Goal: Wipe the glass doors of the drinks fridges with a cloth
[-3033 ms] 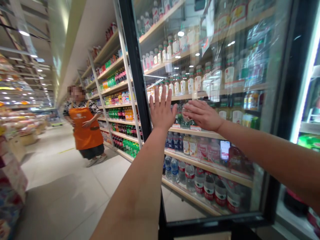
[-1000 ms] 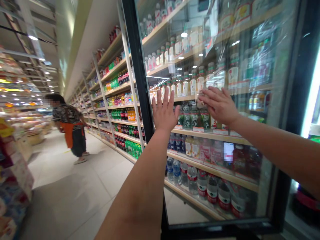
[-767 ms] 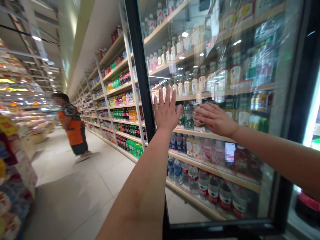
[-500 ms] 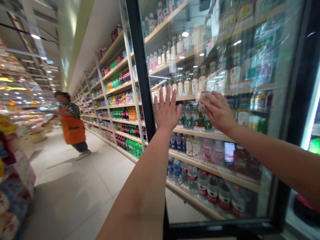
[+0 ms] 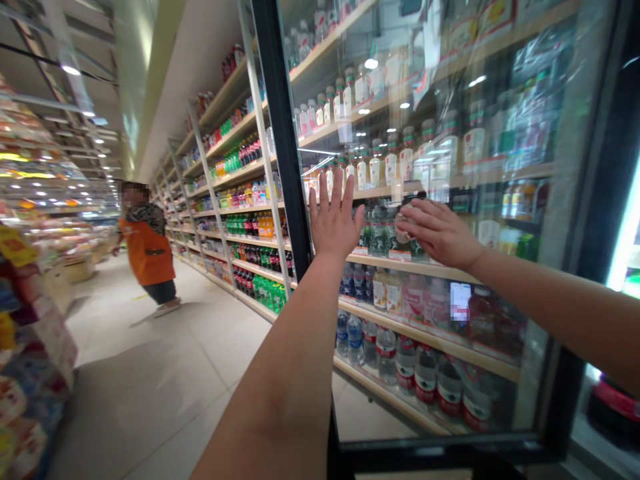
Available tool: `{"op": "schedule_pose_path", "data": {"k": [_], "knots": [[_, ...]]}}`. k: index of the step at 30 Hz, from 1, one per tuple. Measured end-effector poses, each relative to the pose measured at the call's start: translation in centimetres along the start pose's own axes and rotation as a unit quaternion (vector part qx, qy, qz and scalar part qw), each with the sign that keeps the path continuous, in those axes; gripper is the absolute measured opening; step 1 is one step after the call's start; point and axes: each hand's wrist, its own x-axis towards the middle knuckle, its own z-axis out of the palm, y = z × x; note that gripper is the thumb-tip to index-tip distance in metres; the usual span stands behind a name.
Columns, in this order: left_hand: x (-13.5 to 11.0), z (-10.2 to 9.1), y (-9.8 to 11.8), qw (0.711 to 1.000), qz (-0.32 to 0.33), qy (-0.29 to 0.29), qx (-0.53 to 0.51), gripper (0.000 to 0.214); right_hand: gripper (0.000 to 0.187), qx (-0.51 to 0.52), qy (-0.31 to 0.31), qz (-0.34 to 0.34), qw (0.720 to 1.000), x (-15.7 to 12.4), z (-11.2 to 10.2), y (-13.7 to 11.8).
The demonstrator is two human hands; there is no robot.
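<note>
A glass door with a black frame stands in front of me, and bottles show through it. My left hand lies with fingers spread against the glass, close to the frame's left side. To its right, my right hand presses a pale, crumpled cloth to the pane. The fingers curve over the cloth and hide much of it. A dim reflection of that hand shows in the glass just beyond it.
Long shelves of drink bottles run back on the left behind the door. A person in an orange apron stands in the aisle on the pale tiled floor. Packaged goods are stacked at the left edge. A lit cooler interior shows at the right.
My right hand has shifted slightly down and right with the cloth on the glass. My left hand stays nearly in place. The person in the apron appears a little farther right.
</note>
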Motion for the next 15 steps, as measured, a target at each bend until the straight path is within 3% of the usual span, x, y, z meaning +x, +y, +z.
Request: {"op": "schedule_pose_path", "data": {"k": [2, 7, 15], "knots": [[0.0, 0.0, 0.0, 1.0, -0.001, 0.001, -0.003, 0.065, 0.041, -0.004, 0.009, 0.014, 1.0, 0.1, -0.2, 0.7], [0.1, 0.1, 0.0, 1.0, -0.003, -0.005, -0.009, 0.066, 0.053, -0.008, 0.073, 0.121, 0.99, 0.5, 0.3, 1.0], [0.0, 0.3, -0.1, 1.0, 0.0, 0.003, 0.003, 0.065, 0.056, 0.022, 0.045, 0.087, 0.995, -1.1, 0.7, -0.4]]}}
